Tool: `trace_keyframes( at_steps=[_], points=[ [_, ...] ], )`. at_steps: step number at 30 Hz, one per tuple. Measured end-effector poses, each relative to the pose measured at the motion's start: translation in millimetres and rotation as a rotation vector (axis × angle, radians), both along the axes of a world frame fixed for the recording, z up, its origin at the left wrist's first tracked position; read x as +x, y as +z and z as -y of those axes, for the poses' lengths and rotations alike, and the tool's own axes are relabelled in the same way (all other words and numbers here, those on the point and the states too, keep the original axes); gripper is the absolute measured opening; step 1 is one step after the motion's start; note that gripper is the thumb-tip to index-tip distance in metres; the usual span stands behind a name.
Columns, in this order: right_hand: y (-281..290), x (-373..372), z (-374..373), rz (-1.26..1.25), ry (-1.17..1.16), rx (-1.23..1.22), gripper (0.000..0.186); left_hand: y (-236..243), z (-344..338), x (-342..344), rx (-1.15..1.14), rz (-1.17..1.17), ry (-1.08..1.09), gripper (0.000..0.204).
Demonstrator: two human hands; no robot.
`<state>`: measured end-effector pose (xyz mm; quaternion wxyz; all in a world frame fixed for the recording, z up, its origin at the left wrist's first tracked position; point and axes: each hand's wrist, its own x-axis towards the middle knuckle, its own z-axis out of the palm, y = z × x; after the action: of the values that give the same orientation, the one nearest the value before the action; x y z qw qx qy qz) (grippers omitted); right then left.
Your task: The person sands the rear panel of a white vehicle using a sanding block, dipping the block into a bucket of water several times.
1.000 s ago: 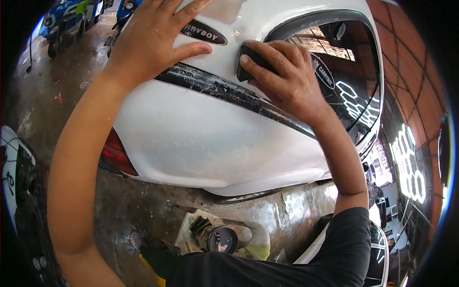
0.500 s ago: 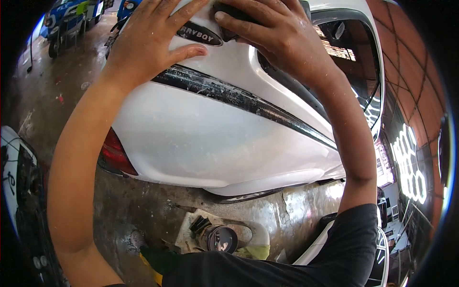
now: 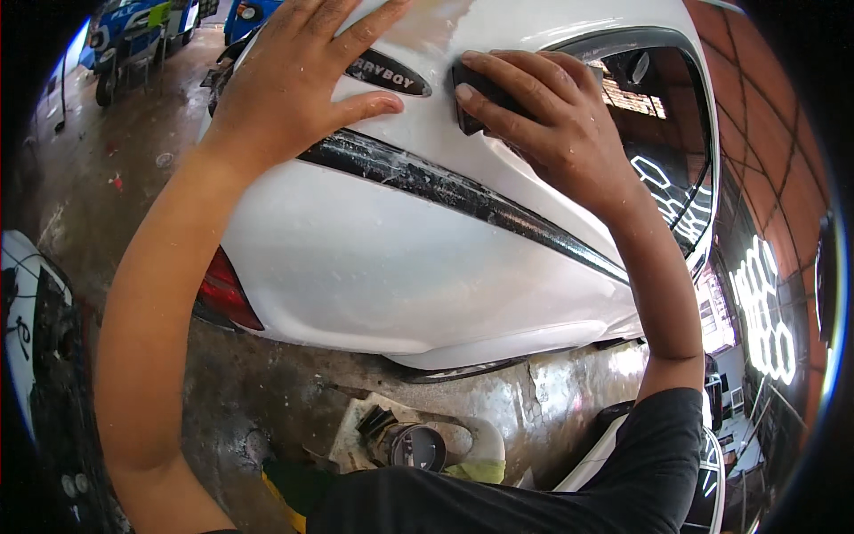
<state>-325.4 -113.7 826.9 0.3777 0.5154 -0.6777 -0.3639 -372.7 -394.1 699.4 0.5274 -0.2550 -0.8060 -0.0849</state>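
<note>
My left hand lies flat with spread fingers on the white car, just left of an oval black badge. In my right hand is a black sanding block, pressed to the panel between the badge and the side window. My fingers and palm cover much of the block. Below both hands runs a black trim strip, streaked with whitish residue. A duller, beige patch shows in the paint above the badge. The red tail light sits at the car's left end.
On the wet floor below the car, a dark bucket stands by a stained whitish seat-like piece with a green cloth. Other white vehicles stand at left and lower right. Blue vehicles are at the far left.
My right hand has slid the sanding block down and to the right across the panel, away from the badge. My left hand keeps its place on the car; the view has shifted slightly.
</note>
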Motion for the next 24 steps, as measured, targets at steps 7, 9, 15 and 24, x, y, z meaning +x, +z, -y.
trace_keyframes(
  at_steps=[7,9,15,24],
  points=[
    [2,-17,23,-0.015,0.092,-0.182,0.055,5,3,3,-0.004,0.037,-0.061,0.1],
    [-18,-1,5,0.015,0.081,-0.227,0.037,5,3,6,0.003,0.033,-0.007,0.1],
    [14,3,62,-0.006,-0.066,-0.397,0.045,3,-5,0,0.029,-0.103,-0.109,0.09],
    [-123,128,-7,0.278,-0.229,-1.026,0.051,3,-2,-7,0.07,-0.165,-0.244,0.088]
  ],
)
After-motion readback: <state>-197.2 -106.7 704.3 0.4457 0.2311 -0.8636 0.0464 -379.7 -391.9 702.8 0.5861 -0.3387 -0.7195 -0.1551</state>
